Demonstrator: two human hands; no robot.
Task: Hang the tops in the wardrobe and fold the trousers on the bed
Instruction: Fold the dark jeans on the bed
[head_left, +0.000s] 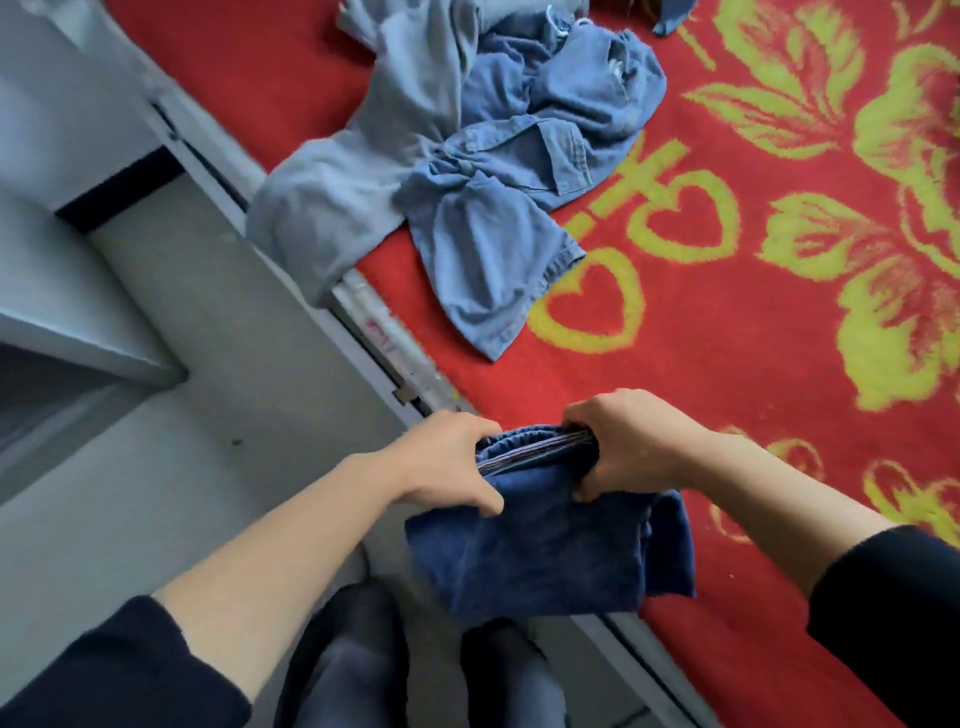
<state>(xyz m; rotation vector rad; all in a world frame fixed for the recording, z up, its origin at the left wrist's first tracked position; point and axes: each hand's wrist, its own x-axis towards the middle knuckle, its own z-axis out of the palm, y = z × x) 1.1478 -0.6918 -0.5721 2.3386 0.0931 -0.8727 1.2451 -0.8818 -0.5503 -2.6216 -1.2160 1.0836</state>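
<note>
Navy trousers (545, 545): bunched waistband held up between both hands, the cloth doubled and hanging from it towards the person.
Long axis: waistband runs straight from one hand to the other; legs fall below the fingers (579, 415).
Left hand (447, 462): clenched on the waistband's left end, thumb pressed on the near face of the cloth.
Right hand (628, 441): clenched on the right end, same pinch, thumb down.
Position: hanging cloth straddles the bed rail (374, 322); its left part is over the floor (182, 467), its right over the bed (727, 364).
Key relation: open red blanket lies ahead and right of the fingers, nearer the right hand.
Judgement: laying flat calls for a carry forward-right.
Beyond: pale denim heap (467, 156), well ahead of the fingers, untouched.
</note>
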